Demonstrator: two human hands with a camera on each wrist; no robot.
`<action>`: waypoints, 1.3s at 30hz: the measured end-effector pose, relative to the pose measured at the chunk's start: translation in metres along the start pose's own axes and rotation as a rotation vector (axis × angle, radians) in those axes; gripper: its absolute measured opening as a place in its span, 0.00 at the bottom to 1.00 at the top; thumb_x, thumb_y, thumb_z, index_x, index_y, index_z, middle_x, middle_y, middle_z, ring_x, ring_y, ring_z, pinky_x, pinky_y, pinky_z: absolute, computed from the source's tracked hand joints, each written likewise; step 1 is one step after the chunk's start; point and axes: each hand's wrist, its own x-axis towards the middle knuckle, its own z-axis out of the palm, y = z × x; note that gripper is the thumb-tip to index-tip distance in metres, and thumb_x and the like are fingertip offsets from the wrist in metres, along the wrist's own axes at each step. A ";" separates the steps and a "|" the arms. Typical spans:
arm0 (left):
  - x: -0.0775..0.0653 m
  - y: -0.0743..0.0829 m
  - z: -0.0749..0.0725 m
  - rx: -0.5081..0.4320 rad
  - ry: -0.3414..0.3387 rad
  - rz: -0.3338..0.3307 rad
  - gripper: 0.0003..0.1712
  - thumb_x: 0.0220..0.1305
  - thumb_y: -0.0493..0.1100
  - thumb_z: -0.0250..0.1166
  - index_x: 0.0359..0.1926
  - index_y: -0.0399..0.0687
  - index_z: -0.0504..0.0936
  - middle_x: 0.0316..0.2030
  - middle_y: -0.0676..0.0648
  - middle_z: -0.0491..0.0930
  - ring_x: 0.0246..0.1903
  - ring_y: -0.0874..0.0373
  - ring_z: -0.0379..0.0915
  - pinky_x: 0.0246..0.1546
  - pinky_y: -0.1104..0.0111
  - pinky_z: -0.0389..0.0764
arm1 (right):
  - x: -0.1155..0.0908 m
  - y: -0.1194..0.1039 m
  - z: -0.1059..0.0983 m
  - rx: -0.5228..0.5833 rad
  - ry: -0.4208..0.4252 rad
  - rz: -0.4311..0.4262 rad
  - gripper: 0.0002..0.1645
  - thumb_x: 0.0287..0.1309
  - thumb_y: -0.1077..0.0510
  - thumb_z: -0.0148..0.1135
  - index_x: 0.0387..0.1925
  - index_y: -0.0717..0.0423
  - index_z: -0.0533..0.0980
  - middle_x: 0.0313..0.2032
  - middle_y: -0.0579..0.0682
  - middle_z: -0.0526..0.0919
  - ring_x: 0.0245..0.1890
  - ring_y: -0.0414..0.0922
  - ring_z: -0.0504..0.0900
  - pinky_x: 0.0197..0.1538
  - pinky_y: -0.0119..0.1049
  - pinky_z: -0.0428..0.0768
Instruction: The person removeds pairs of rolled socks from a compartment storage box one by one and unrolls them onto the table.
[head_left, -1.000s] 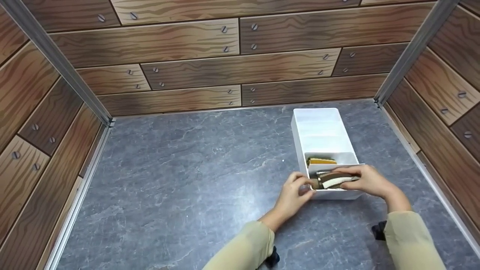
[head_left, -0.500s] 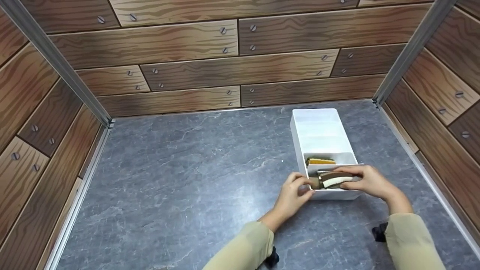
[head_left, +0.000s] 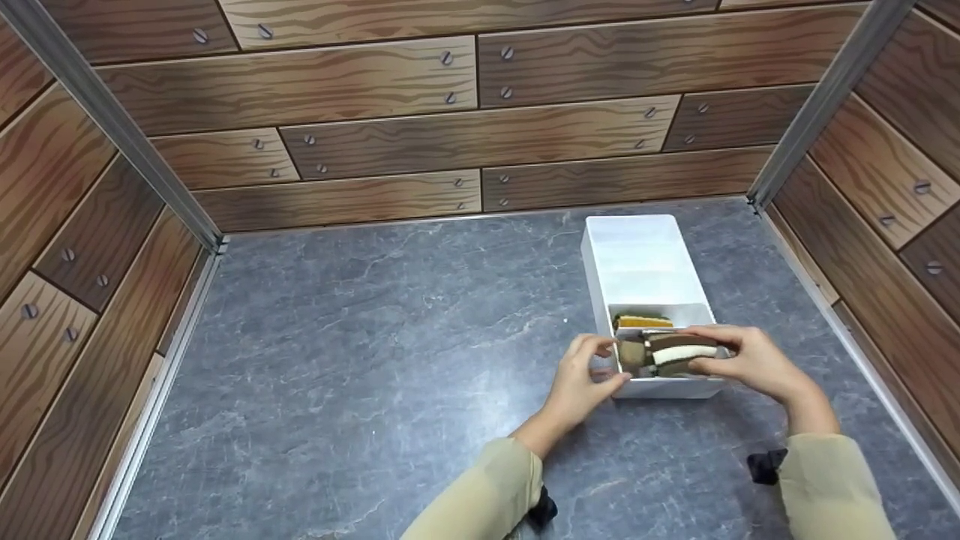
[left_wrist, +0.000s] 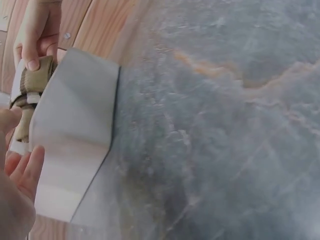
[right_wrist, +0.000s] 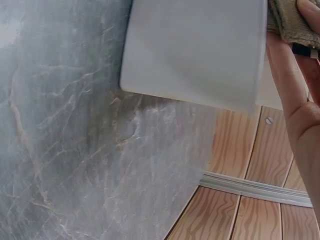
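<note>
A folded brown sock [head_left: 684, 354] with a white stripe lies in the nearest compartment of the white divided box [head_left: 665, 388], its right end raised toward the rim. My right hand [head_left: 750, 360] pinches that end between thumb and fingers. At the box's left front corner is my left hand [head_left: 577, 382], its thumb and fingers spread apart at the rim, beside the sock's left end. In the left wrist view, the sock [left_wrist: 37, 80] shows ribbed knit above the box wall. The right wrist view shows only part of the sock [right_wrist: 295, 25], with fingers under it.
A folded yellow-orange item [head_left: 643, 322] sits in the compartment behind, past a white divider. The box stands on a grey marbled tabletop [head_left: 390, 337] toward the right. Wood-plank panels [head_left: 480, 127] with metal corner posts enclose the back and sides.
The right hand has shifted slightly right and up with the sock, baring more of its left end. The left fingers have spread apart and drawn back a little.
</note>
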 end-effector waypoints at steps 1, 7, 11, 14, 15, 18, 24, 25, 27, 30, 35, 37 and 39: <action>0.001 0.001 -0.002 0.012 0.001 0.009 0.29 0.53 0.35 0.72 0.56 0.40 0.73 0.49 0.44 0.71 0.48 0.58 0.73 0.43 0.79 0.77 | 0.000 -0.003 0.000 0.007 0.006 -0.004 0.29 0.50 0.58 0.72 0.55 0.61 0.77 0.50 0.61 0.80 0.43 0.33 0.78 0.39 0.29 0.80; 0.006 0.010 -0.017 0.065 -0.026 0.101 0.44 0.50 0.38 0.75 0.67 0.47 0.65 0.57 0.45 0.66 0.54 0.60 0.68 0.48 0.79 0.74 | 0.008 -0.022 0.011 0.038 0.027 -0.069 0.30 0.49 0.62 0.73 0.56 0.62 0.77 0.50 0.60 0.80 0.45 0.32 0.77 0.43 0.27 0.79; 0.007 0.010 -0.037 0.094 0.004 0.143 0.41 0.48 0.37 0.75 0.64 0.45 0.69 0.58 0.45 0.66 0.55 0.58 0.68 0.48 0.78 0.74 | 0.022 -0.043 0.028 0.038 0.038 -0.151 0.28 0.48 0.66 0.72 0.54 0.64 0.77 0.50 0.59 0.80 0.47 0.30 0.76 0.48 0.24 0.76; 0.005 0.006 -0.058 0.125 0.041 0.170 0.36 0.47 0.36 0.75 0.59 0.43 0.74 0.56 0.44 0.68 0.54 0.55 0.69 0.49 0.77 0.74 | 0.033 -0.070 0.044 0.027 0.039 -0.212 0.26 0.47 0.69 0.72 0.51 0.66 0.78 0.50 0.61 0.80 0.48 0.30 0.75 0.50 0.22 0.73; 0.004 0.004 -0.065 0.128 0.047 0.169 0.35 0.47 0.35 0.75 0.59 0.42 0.74 0.56 0.44 0.68 0.54 0.55 0.69 0.49 0.76 0.75 | 0.036 -0.080 0.049 0.022 0.036 -0.230 0.26 0.46 0.69 0.72 0.50 0.68 0.78 0.49 0.62 0.80 0.48 0.31 0.75 0.51 0.22 0.73; -0.001 0.000 -0.087 0.109 0.050 0.141 0.38 0.47 0.35 0.75 0.60 0.41 0.70 0.56 0.42 0.69 0.54 0.53 0.70 0.48 0.74 0.76 | 0.050 -0.084 0.067 0.010 0.034 -0.249 0.26 0.46 0.66 0.73 0.51 0.63 0.80 0.48 0.57 0.82 0.47 0.35 0.77 0.50 0.27 0.76; -0.010 -0.010 -0.124 0.255 0.028 0.123 0.45 0.48 0.43 0.77 0.66 0.44 0.65 0.58 0.43 0.68 0.56 0.54 0.68 0.58 0.65 0.70 | 0.073 -0.076 0.111 0.004 0.031 -0.242 0.28 0.47 0.58 0.75 0.53 0.53 0.80 0.49 0.51 0.82 0.47 0.46 0.79 0.49 0.42 0.79; -0.011 -0.013 -0.127 0.299 0.024 0.131 0.44 0.48 0.43 0.76 0.65 0.45 0.66 0.58 0.43 0.68 0.56 0.54 0.68 0.59 0.64 0.69 | 0.074 -0.078 0.118 0.006 0.036 -0.246 0.27 0.47 0.59 0.75 0.52 0.54 0.80 0.49 0.51 0.82 0.48 0.47 0.79 0.50 0.43 0.78; -0.013 -0.019 -0.134 0.363 0.017 0.133 0.42 0.49 0.41 0.76 0.64 0.45 0.68 0.57 0.44 0.69 0.55 0.52 0.68 0.59 0.62 0.69 | 0.078 -0.079 0.133 0.017 0.043 -0.256 0.27 0.47 0.61 0.74 0.52 0.56 0.79 0.49 0.52 0.81 0.49 0.48 0.78 0.52 0.44 0.77; -0.019 -0.029 -0.140 0.421 0.007 0.093 0.38 0.49 0.37 0.75 0.63 0.47 0.70 0.56 0.44 0.70 0.55 0.50 0.68 0.57 0.60 0.71 | 0.081 -0.079 0.155 -0.009 0.071 -0.287 0.28 0.45 0.66 0.74 0.52 0.59 0.78 0.49 0.55 0.80 0.50 0.52 0.78 0.55 0.48 0.75; -0.029 -0.044 -0.146 0.487 -0.025 0.027 0.37 0.49 0.34 0.73 0.62 0.47 0.71 0.56 0.45 0.70 0.55 0.48 0.67 0.57 0.59 0.70 | 0.081 -0.073 0.186 -0.088 0.072 -0.254 0.32 0.43 0.68 0.72 0.55 0.62 0.75 0.51 0.58 0.77 0.52 0.56 0.76 0.58 0.52 0.72; -0.032 -0.050 -0.147 0.505 -0.055 0.021 0.37 0.48 0.34 0.74 0.61 0.45 0.72 0.55 0.45 0.70 0.55 0.48 0.67 0.58 0.58 0.69 | 0.079 -0.069 0.195 -0.111 0.047 -0.222 0.33 0.44 0.67 0.72 0.55 0.63 0.74 0.52 0.59 0.76 0.52 0.56 0.75 0.59 0.52 0.71; -0.036 -0.055 -0.148 0.520 -0.098 0.008 0.37 0.47 0.36 0.74 0.60 0.46 0.73 0.54 0.46 0.71 0.54 0.49 0.68 0.58 0.58 0.69 | 0.077 -0.065 0.201 -0.138 0.025 -0.208 0.32 0.44 0.67 0.72 0.55 0.63 0.74 0.52 0.59 0.76 0.52 0.57 0.75 0.59 0.53 0.70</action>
